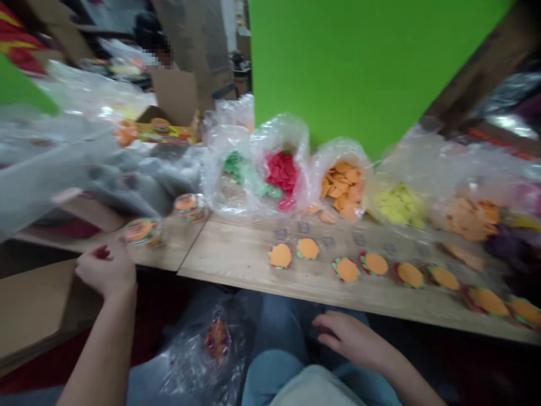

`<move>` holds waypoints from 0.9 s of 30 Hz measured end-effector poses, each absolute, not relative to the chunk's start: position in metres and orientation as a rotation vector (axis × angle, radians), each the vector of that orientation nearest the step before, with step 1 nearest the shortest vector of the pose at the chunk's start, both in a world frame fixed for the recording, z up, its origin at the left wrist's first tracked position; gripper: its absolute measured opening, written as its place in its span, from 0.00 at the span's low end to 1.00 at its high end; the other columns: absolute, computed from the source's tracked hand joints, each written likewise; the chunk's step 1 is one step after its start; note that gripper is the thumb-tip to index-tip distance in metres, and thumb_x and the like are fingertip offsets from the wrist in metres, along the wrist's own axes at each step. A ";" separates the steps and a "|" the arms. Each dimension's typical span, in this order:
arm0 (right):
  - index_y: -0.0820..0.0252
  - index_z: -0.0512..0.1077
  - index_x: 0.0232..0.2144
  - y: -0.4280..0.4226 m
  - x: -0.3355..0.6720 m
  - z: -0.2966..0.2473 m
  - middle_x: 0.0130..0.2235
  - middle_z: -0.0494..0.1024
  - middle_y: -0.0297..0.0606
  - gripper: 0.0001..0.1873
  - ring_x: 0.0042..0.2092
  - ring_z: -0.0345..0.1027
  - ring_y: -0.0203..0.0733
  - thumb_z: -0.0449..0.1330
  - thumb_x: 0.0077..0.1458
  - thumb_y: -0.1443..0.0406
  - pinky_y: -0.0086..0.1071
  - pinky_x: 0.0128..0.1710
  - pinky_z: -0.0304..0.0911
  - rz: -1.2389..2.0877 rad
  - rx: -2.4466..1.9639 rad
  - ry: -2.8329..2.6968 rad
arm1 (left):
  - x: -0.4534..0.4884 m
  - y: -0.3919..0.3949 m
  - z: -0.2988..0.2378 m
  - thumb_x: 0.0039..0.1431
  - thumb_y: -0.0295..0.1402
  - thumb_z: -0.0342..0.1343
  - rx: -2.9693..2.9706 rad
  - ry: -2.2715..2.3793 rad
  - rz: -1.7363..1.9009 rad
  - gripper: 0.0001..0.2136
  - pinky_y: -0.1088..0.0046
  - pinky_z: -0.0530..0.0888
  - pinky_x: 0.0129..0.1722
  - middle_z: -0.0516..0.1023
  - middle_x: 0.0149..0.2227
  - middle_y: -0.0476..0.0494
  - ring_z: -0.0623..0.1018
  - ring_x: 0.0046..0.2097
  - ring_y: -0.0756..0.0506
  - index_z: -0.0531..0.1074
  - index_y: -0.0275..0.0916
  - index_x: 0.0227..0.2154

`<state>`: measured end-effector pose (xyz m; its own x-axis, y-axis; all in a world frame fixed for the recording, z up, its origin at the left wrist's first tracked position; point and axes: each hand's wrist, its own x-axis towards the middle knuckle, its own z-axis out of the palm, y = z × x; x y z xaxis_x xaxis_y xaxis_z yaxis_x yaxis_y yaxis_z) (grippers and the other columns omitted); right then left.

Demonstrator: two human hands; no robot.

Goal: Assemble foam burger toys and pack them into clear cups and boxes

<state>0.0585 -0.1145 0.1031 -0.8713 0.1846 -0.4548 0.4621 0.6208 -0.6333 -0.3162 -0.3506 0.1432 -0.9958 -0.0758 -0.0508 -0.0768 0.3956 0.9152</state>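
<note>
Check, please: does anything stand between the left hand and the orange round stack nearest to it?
Nothing visible does. The left hand is at the edge of the table, close beside the orange round stack; only bare wood shows between them.

Left hand: raised, fingers curled inward; a grip cannot be told.
Left forearm: bare, stretched up from lower left.
Right hand: laid low, palm down, fingers loosely extended leftward.

Blurred: left hand contents, rightmost stacks.
</note>
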 end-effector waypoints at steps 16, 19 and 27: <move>0.61 0.70 0.36 -0.095 0.004 0.099 0.30 0.74 0.37 0.13 0.28 0.69 0.34 0.49 0.56 0.60 0.26 0.24 0.65 -2.158 0.925 2.271 | -0.166 -0.244 0.075 0.43 0.41 0.59 0.111 1.755 1.492 0.13 0.75 0.73 0.26 0.63 0.17 0.57 0.71 0.21 0.53 0.62 0.38 0.22; 0.62 0.68 0.40 -0.107 -0.028 0.074 0.29 0.74 0.37 0.15 0.24 0.68 0.33 0.49 0.56 0.60 0.26 0.21 0.64 -2.167 1.071 2.192 | -0.165 -0.286 0.080 0.41 0.39 0.62 0.048 1.700 1.422 0.14 0.78 0.72 0.23 0.64 0.18 0.56 0.72 0.21 0.53 0.64 0.37 0.23; 0.60 0.71 0.37 -0.111 -0.109 0.078 0.39 0.75 0.39 0.09 0.41 0.68 0.39 0.54 0.53 0.66 0.33 0.43 0.62 -1.884 0.872 2.735 | -0.166 -0.313 0.076 0.42 0.36 0.62 -0.089 1.639 1.522 0.12 0.82 0.71 0.23 0.68 0.21 0.53 0.74 0.23 0.53 0.64 0.37 0.23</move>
<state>-0.1087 -0.1112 0.0783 -0.8315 0.5539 -0.0437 0.2380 0.2841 -0.9288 -0.1658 -0.3133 0.0757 -0.6164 0.4866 -0.6191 -0.5814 0.2490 0.7746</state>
